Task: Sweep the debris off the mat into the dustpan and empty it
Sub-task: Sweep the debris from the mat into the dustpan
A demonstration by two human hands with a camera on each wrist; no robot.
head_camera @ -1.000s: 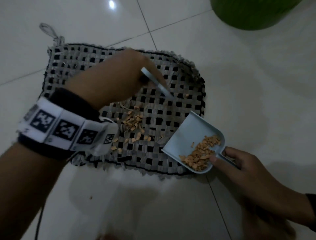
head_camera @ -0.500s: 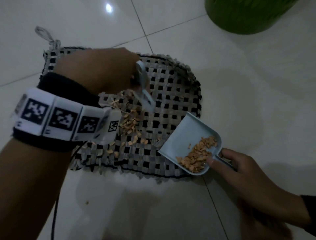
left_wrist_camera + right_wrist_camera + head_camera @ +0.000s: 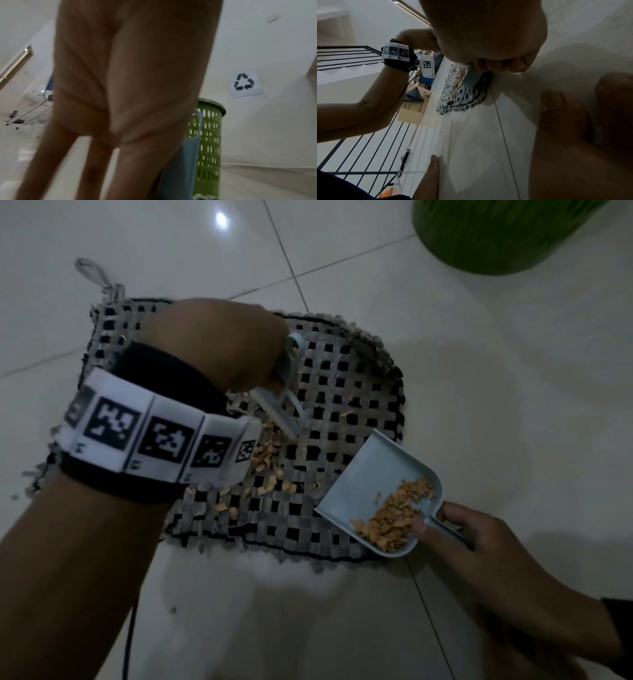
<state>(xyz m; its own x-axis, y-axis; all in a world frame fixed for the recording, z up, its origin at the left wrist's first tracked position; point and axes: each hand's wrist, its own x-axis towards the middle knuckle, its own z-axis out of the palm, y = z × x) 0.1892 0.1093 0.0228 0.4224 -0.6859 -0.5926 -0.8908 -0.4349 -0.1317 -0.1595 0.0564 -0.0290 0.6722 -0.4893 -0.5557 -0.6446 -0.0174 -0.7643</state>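
Note:
A woven black-and-grey mat (image 3: 346, 392) lies on the white tile floor. Orange debris (image 3: 270, 455) is scattered over its middle. My left hand (image 3: 274, 364) grips a small pale blue brush (image 3: 281, 412) whose head sits at the far edge of that debris. A pale blue dustpan (image 3: 370, 474) rests tilted on the mat's right near corner, with a pile of swept debris (image 3: 394, 517) inside. My right hand (image 3: 435, 518) pinches its handle. In the left wrist view the brush handle (image 3: 180, 162) shows beside my fingers. In the right wrist view the dustpan (image 3: 471, 77) sits under my curled fingers.
A green perforated bin (image 3: 496, 231) stands on the floor beyond the mat to the right; the bin (image 3: 209, 142) has a recycling sign (image 3: 244, 83) on the wall behind it. A cardboard box (image 3: 412, 112) and a black railing (image 3: 351, 54) lie to the left.
My left hand has drawn the brush back left across the mat and turned it, so its head now lies behind the loose debris. The dustpan and right hand have held still.

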